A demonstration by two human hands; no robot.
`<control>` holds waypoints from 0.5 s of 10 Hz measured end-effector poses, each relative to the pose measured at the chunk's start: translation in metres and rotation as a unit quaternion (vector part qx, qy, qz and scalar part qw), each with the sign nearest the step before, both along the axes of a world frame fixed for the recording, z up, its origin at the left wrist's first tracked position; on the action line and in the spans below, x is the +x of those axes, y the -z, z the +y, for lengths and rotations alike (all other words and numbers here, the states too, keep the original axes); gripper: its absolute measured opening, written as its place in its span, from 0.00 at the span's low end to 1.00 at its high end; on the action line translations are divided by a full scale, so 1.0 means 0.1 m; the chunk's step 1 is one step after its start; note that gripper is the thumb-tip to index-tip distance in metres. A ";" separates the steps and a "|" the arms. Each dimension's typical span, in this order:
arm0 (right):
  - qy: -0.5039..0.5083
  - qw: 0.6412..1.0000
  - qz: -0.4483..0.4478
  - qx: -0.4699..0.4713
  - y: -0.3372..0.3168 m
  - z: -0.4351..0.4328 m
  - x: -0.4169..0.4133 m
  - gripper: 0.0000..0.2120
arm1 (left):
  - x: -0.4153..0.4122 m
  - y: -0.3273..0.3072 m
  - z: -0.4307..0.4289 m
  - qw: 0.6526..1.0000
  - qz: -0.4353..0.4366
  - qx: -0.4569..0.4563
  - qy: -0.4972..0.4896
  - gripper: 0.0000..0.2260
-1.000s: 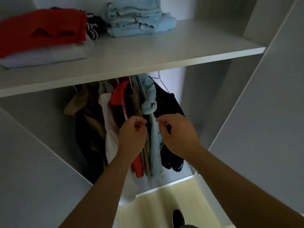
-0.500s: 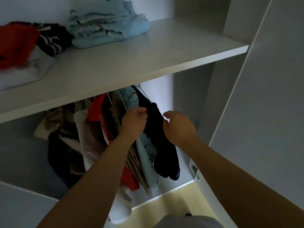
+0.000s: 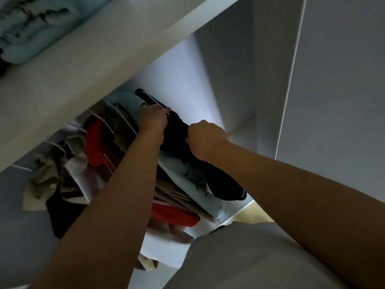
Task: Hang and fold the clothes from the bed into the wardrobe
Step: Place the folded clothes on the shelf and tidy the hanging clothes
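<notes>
Inside the wardrobe, under the white shelf (image 3: 116, 65), hangs a row of clothes on white wire hangers. The rightmost is a dark navy garment (image 3: 220, 180) on a white hanger (image 3: 154, 102). My left hand (image 3: 153, 120) grips the top of that garment at the hanger's wire. My right hand (image 3: 205, 140) pinches the navy cloth lower on its right side. Beside it hang a light blue garment (image 3: 187, 176), a beige one (image 3: 177, 195), a red one (image 3: 94, 147) and several more to the left.
A folded light blue stack (image 3: 35, 28) lies on the shelf at the upper left. The wardrobe's white side panel (image 3: 233, 80) and an open door (image 3: 337, 80) stand to the right. Pale wooden floor (image 3: 252, 215) shows below, and my grey shirt (image 3: 239, 259) fills the bottom.
Both hands have left the light blue garment and moved right onto the navy one, taking hold of it. The view has tilted and shifted right, closer to the hanging clothes.
</notes>
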State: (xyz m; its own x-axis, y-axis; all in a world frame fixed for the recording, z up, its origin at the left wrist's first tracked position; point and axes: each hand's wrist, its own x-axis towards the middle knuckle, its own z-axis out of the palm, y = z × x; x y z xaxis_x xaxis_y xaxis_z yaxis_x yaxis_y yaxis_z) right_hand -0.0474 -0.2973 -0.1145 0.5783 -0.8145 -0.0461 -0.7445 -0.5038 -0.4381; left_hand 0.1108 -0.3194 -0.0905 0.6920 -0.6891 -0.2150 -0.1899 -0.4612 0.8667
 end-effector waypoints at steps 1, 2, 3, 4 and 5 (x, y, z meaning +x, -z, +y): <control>0.016 1.000 0.003 -0.006 0.06 -0.11 0.02 0.13 | 0.03 0.04 -0.03 1.000 -0.008 -0.021 0.016 0.10; 0.033 0.999 0.010 0.003 0.06 -0.15 0.01 0.12 | -0.05 0.07 -0.09 0.998 0.004 -0.036 0.056 0.11; 0.063 0.998 0.013 0.010 0.03 -0.23 -0.09 0.11 | -0.17 0.03 -0.24 0.994 0.006 -0.036 0.104 0.10; 0.095 0.995 0.008 0.004 -0.01 -0.35 -0.23 0.10 | -0.35 -0.01 -0.42 0.990 0.042 -0.043 0.124 0.08; 0.132 0.991 0.006 0.005 -0.05 -0.48 -0.40 0.08 | -0.55 -0.02 -0.60 0.986 0.062 -0.052 0.147 0.06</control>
State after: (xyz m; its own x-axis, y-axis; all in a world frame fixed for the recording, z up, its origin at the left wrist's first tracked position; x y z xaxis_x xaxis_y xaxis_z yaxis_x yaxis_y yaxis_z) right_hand -0.0871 -0.3454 -0.1097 0.3434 -0.9372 -0.0607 -0.8556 -0.2855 -0.4318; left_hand 0.0558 -0.3794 -0.0884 0.4327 -0.8785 -0.2024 -0.1922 -0.3093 0.9313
